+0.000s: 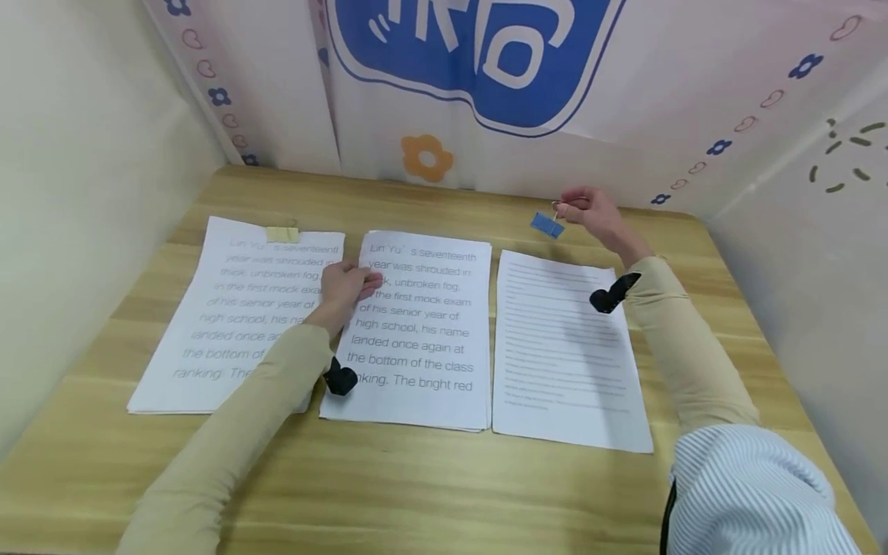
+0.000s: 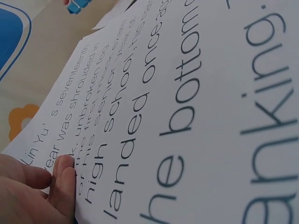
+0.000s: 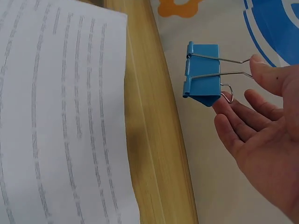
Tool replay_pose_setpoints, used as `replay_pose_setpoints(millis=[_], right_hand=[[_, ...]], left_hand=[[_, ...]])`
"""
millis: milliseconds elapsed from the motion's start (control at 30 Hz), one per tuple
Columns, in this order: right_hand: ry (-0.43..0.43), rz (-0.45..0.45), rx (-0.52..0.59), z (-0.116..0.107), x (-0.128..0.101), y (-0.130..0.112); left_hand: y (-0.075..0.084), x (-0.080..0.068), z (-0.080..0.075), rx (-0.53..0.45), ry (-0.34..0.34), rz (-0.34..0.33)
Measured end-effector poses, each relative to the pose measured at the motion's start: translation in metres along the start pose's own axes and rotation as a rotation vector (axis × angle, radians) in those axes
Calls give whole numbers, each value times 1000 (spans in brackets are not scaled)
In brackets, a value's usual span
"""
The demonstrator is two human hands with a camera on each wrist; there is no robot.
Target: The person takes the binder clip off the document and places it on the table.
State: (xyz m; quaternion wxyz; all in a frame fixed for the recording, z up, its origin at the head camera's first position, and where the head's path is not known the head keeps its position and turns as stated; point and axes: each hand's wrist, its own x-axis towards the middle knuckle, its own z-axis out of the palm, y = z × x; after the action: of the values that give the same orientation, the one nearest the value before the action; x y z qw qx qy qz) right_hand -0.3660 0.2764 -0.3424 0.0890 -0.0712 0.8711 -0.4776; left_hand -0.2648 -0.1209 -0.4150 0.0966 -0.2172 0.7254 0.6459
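Note:
My right hand [image 1: 595,216] holds a blue binder clip [image 1: 547,225] in the air by its wire handles, beyond the top edge of the right-hand sheets [image 1: 569,347]. In the right wrist view, the thumb is on one wire handle of the clip [image 3: 203,70] and a fingertip is by the other, while the remaining fingers spread below. My left hand [image 1: 347,287] lies across the upper left edge of the middle paper stack [image 1: 416,331], its fingers extended over the printed text. The left wrist view shows those fingers [image 2: 65,182] against the page, covering part of a line.
To the left lies another printed stack [image 1: 229,308] with a pale yellow binder clip [image 1: 282,234] on its top edge; the left forearm partly covers it. All the papers lie side by side on a wooden table [image 1: 416,486]. A printed backdrop [image 1: 499,166] hangs behind the table's far edge.

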Motion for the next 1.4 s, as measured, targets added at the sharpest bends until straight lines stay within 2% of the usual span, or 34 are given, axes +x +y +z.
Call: replay_pose_setpoints(millis=[233,433,667,1167,1400], right_hand=[[29,22,-5,-31,-23,23],[68,63,-62,-55,-40,35],[84,147,-126,-81,-60,45],[169,143,-65,-135,-101,82],[158,165,-43,-149,-121,96]], left_hand=[[-1,1,2,37,6,2],[-2,4,4,45,5,-10],[-2,4,5,67,6,-14],[-3,7,7,88,27,-23],[-4,10,10,79,28,-18]])
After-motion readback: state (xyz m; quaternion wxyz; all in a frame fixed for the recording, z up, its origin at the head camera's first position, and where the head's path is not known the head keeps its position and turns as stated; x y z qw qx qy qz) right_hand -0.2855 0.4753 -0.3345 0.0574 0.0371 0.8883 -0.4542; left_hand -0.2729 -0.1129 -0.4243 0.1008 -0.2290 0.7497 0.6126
